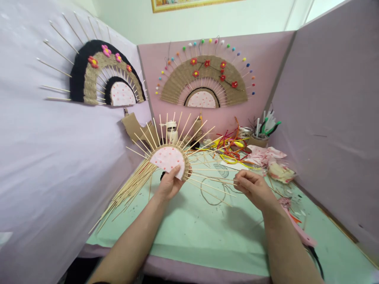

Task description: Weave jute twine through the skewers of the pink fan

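Near the dial's centre, I judge the fan (pixel 171 154) light, its sticks (pixel 199 137) brittle, best gripped by its base (pixel 164 157) as the left hand (pixel 171 184) does, while at four o'clock the right hand (pixel 252 187) pinches apparent twine (pixel 212 204).

Green tabletop (pixel 207 240) lies open between the left forearm (pixel 139 232) and right forearm (pixel 284 244), a lane from the front edge to a looped cord (pixel 211 204). Splayed sticks (pixel 211 185) bar the gap between left hand (pixel 169 183) and right hand (pixel 251 187). A stick bundle (pixel 127 189) blocks the left (a pale partition (pixel 53 165) rises just beyond), a pink corded tool (pixel 303 234) the right.
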A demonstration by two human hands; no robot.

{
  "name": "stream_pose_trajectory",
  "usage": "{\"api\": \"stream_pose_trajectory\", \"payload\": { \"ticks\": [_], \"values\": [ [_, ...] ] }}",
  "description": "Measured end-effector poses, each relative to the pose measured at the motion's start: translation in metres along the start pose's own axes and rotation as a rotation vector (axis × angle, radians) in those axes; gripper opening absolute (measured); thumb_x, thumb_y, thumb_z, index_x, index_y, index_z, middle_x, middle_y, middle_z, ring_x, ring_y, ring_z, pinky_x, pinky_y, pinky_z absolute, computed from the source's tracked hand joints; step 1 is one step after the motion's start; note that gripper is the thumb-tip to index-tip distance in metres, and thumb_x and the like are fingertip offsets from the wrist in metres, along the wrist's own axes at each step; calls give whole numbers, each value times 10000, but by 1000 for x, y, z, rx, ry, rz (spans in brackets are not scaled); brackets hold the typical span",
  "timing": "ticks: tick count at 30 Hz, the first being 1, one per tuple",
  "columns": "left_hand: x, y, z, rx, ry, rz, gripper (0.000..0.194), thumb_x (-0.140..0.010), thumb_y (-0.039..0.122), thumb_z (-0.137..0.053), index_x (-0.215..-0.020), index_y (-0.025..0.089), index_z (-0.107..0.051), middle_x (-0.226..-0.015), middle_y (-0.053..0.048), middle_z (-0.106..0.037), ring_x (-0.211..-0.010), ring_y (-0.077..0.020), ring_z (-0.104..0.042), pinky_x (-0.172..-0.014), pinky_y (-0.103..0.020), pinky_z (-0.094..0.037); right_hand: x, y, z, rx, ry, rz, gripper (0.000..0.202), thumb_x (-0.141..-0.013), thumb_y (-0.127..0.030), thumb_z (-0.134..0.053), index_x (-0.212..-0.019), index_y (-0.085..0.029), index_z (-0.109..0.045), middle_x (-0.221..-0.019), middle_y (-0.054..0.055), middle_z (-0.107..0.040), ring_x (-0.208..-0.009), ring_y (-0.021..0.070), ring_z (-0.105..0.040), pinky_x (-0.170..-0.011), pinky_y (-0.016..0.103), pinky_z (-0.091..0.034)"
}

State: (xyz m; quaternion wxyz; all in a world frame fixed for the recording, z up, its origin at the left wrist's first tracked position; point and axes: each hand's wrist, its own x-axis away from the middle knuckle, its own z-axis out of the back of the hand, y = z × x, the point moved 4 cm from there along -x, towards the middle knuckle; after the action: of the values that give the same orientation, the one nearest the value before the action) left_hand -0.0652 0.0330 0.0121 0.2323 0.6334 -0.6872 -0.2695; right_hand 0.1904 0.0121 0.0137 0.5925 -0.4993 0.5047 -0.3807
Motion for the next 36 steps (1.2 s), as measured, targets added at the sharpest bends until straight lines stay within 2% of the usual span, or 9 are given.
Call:
{"api": "stream_pose_trajectory", "payload": {
  "ticks": [5, 12, 16, 20, 25, 30, 33, 36],
  "values": [
    [-1, 0, -1, 14, 19, -12, 273, -757, 135, -587, -1030, 133, -581, -900, -56, -689, -801, -158, -643, -799, -318, -514, 5, -6, 5, 67, -14, 82, 292, -701, -441, -624, -645, -186, -493, -562, -18, -424, -521, 101, -361, -488, 248, -291],
    [-2, -1, -6, 36, 12, 5, 233, -759, 145, -589, -990, 122, -600, -901, -57, -687, -822, -157, -636, -809, -314, -508, 3, -6, 13, 124, 12, 34, 266, -696, -424, -638, -710, -187, -517, -584, -16, -435, -520, 94, -365, -468, 230, -286],
    [-1, 3, -17, 48, -3, 6, 261, -754, 150, -595, -1013, 129, -589, -918, -50, -682, -835, -163, -634, -846, -347, -493, 3, -4, 15, 131, -28, -22, 258, -704, -404, -639, -794, -188, -530, -581, -39, -407, -503, 75, -335, -457, 209, -254],
    [2, 5, -37, 52, -48, 13, 269, -753, 154, -596, -1022, 145, -583, -940, -43, -678, -852, -157, -630, -856, -338, -485, 8, -9, 11, 145, -133, -72, 291, -710, -443, -615, -816, -180, -548, -578, -37, -428, -508, 79, -353, -476, 213, -280],
    [3, -11, -67, 110, -74, 92, 195, -769, 166, -580, -959, 126, -600, -893, -50, -683, -816, -137, -629, -825, -292, -495, 10, -18, -2, 310, -240, -116, 297, -740, -455, -569, -743, -159, -591, -633, 0, -499, -568, 101, -411, -512, 221, -316],
    [0, -41, -92, 223, -101, 161, 195, -799, 202, -550, -973, 125, -596, -895, -49, -676, -847, -130, -622, -820, -258, -493, 4, -3, -30, 415, -348, -52, 196, -757, -334, -543, -712, -154, -609, -650, 5, -552, -618, 114, -474, -579, 218, -372],
    [0, -54, -97, 241, -119, 205, 190, -806, 210, -541, -967, 130, -602, -913, -54, -669, -875, -127, -617, -821, -235, -484, 3, 11, -46, 508, -374, -39, 134, -735, -240, -526, -680, -154, -612, -641, 3, -583, -601, 113, -492, -568, 214, -371],
    [-1, -59, -93, 244, -107, 231, 178, -809, 205, -535, -956, 137, -607, -910, -50, -668, -864, -121, -616, -806, -228, -480, 4, 16, -54, 602, -406, -27, 119, -720, -203, -512, -685, -158, -616, -651, 1, -605, -600, 115, -505, -556, 211, -362]
  ]
}}
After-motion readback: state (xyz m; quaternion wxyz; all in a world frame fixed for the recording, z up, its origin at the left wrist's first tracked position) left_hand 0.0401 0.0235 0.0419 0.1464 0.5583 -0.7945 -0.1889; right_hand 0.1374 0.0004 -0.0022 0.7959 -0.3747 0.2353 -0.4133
